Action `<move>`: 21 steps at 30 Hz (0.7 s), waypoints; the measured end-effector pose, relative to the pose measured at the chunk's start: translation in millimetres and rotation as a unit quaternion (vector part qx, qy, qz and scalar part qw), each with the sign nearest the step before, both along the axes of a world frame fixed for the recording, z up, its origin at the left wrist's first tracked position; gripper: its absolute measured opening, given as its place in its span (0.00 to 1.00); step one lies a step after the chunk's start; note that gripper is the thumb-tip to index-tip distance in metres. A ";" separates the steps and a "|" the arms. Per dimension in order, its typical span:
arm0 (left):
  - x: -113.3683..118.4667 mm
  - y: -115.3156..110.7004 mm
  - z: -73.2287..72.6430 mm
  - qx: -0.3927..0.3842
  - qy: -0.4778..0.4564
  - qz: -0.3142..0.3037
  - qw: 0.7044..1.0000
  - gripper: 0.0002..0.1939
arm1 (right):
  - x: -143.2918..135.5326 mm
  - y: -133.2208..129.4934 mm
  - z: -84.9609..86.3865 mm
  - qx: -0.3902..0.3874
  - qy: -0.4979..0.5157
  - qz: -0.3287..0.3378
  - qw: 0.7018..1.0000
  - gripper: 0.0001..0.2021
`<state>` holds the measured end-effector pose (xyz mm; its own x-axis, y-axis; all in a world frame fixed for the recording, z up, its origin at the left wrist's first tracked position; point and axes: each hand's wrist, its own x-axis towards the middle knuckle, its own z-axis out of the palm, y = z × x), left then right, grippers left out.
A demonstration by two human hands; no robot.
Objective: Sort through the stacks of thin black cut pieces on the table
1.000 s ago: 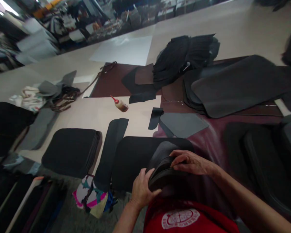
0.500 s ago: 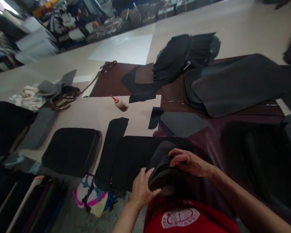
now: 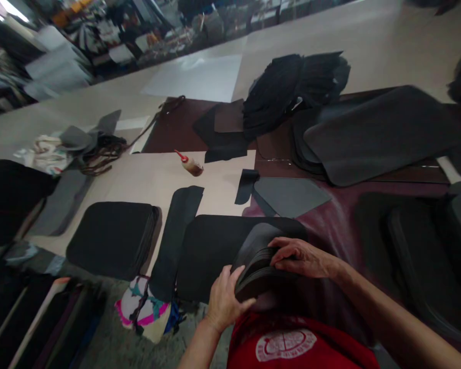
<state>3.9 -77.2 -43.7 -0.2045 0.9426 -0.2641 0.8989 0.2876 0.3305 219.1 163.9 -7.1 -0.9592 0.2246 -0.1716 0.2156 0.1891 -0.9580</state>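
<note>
Both hands hold a bent stack of black cut pieces (image 3: 258, 271) at the near edge of the worktop (image 3: 157, 179), close to the person's red shirt (image 3: 292, 343). The left hand (image 3: 225, 300) cups the stack's lower left edge, fingers curled and pressed against it. The right hand (image 3: 301, 256) lies over the top, fingers together and pinching the upper sheets at their curled rim. The stack rests on a broad black panel (image 3: 211, 251). At 9 o'clock of that panel lie a long black strip (image 3: 179, 230) and, further out, a squared pile of black pieces (image 3: 113, 238). At 12 o'clock a glue bottle with a red nozzle (image 3: 190, 164) lies on its side on pale board. At 1 o'clock sits a grey cut sheet (image 3: 290, 195); beyond it, a heap of black fabric (image 3: 292, 87).
</note>
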 end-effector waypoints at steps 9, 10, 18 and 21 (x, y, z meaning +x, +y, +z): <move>0.0 -1.4 -2.2 -0.003 0.003 0.004 1.000 0.45 | -5.5 -5.5 -4.6 0.041 0.049 -0.043 0.997 0.08; 0.0 -1.5 -2.1 -0.003 0.002 0.002 1.000 0.45 | -6.0 -6.9 -6.1 0.047 0.059 -0.055 0.996 0.08; -0.3 0.7 1.2 0.005 0.010 -0.006 1.000 0.45 | -2.0 -4.5 1.1 0.038 0.021 -0.024 0.999 0.10; -0.4 1.8 2.2 0.007 0.010 -0.009 1.000 0.46 | -0.7 -0.1 5.5 0.019 0.013 -0.002 1.000 0.09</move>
